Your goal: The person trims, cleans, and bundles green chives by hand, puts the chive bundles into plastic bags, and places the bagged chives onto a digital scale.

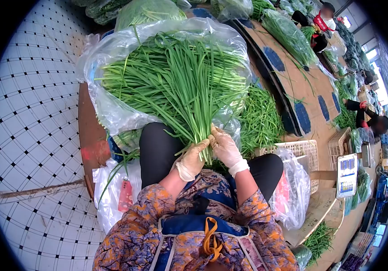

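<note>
1. Beyond the hands, an open clear bag (pixel 108 115) surrounds heaped greens (pixel 128 81), probably to contain them.
2. The long green bunch (pixel 189 86) fans forward from the hands over that heap.
3. Gloved left hand (pixel 191 161) and right hand (pixel 225 147) meet, closed around its stems, seemingly keeping ends gathered.
4. Right of them, a marked panel (pixel 347 176); nearer left, a red tag (pixel 125 195): writing illegible.

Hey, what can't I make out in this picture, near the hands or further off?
In the head view:
Gripped part of the green bunch: hidden by the left hand and right hand.
Bottom of the large plastic bag: covered by the greens.
Writing on the red label: too small.
Details on the blue-and-white panel: too small.
</note>
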{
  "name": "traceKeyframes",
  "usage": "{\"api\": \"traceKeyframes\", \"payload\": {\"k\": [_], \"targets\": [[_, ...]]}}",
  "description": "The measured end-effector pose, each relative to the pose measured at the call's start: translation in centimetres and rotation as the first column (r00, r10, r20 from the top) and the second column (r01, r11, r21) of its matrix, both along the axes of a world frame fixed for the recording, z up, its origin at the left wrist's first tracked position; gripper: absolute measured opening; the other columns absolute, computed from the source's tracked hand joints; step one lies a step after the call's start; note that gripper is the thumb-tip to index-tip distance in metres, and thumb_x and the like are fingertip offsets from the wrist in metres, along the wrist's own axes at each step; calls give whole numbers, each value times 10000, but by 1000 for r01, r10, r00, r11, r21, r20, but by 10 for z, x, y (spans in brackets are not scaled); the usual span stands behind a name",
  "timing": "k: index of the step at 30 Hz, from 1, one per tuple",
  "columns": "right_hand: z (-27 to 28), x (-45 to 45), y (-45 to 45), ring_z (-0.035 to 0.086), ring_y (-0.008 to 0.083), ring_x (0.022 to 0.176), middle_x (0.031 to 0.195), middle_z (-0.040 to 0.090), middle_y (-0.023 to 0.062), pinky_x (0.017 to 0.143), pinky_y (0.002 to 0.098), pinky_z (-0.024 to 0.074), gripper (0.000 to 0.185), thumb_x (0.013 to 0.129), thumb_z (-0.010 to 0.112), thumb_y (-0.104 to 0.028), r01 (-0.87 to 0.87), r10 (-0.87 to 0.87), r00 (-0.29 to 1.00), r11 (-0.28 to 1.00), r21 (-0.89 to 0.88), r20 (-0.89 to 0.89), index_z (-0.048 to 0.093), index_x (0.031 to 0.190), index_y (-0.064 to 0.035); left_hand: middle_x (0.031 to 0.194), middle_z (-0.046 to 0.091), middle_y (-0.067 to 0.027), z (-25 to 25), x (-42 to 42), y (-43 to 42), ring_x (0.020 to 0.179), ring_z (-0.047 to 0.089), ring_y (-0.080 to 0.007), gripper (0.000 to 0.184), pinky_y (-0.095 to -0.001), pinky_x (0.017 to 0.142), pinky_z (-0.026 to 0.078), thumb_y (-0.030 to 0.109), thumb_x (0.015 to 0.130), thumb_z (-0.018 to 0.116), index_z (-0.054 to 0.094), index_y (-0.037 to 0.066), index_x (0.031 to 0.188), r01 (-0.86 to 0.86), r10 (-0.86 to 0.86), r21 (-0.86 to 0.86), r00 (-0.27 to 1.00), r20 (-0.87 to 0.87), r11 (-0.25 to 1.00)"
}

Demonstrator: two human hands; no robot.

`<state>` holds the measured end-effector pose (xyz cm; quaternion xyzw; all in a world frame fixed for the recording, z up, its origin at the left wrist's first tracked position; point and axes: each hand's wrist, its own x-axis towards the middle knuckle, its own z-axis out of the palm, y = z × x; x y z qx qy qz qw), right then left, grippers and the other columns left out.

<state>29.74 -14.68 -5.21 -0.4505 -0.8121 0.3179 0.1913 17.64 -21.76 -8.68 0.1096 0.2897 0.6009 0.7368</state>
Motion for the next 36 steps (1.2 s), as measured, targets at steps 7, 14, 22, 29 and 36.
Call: {"api": "traceKeyframes", "payload": {"k": [7, 14, 22, 29, 36], "targets": [[41, -16, 4, 577, 347, 872, 933, 592, 202, 771, 402, 457, 297, 809, 574, -109, 169, -163, 983, 983, 75, -83, 545, 1083, 0, 943, 569, -50, 11, -5, -1, 826, 569, -170, 217, -309, 729, 474, 95, 887, 450, 501, 47, 1092, 106, -102, -16, 981, 164, 994], [36, -31, 7, 584, 203, 616, 699, 584, 98, 544, 326, 469, 207, 822, 616, -221, 159, -216, 971, 901, -404, -99, 569, 882, -28, 919, 568, -63, 5, -2, -2, 777, 543, -175, 217, -290, 647, 436, 127, 869, 470, 524, 12, 1045, 15, -8, -54, 990, 140, 998], [57, -32, 8, 502, 118, 526, 679, 557, 28, 404, 266, 417, 179, 864, 568, -197, 204, -364, 924, 728, -655, -118, 578, 914, -25, 946, 573, -58, 19, 0, -3, 814, 550, -184, 284, -296, 680, 437, 207, 870, 486, 523, 16, 1077, 110, -118, 63, 983, 139, 992], [35, -24, 8, 455, 77, 514, 645, 520, 0, 435, 207, 369, 159, 877, 556, -178, 48, -513, 770, 639, -767, -380, 565, 921, -26, 965, 598, -49, 22, -6, -7, 820, 563, -190, 278, -302, 706, 435, 251, 902, 458, 539, 52, 1077, 87, -86, 5, 974, 211, 996], [52, 5, -5, 463, 47, 580, 712, 546, -7, 553, 175, 401, 103, 886, 543, -128, -77, -452, 730, 691, -719, -513, 562, 924, -34, 887, 591, -47, 26, -8, -4, 706, 533, -136, 290, -235, 594, 415, 286, 917, 430, 536, 58, 1060, 93, -60, -110, 960, 272, 990]]}}
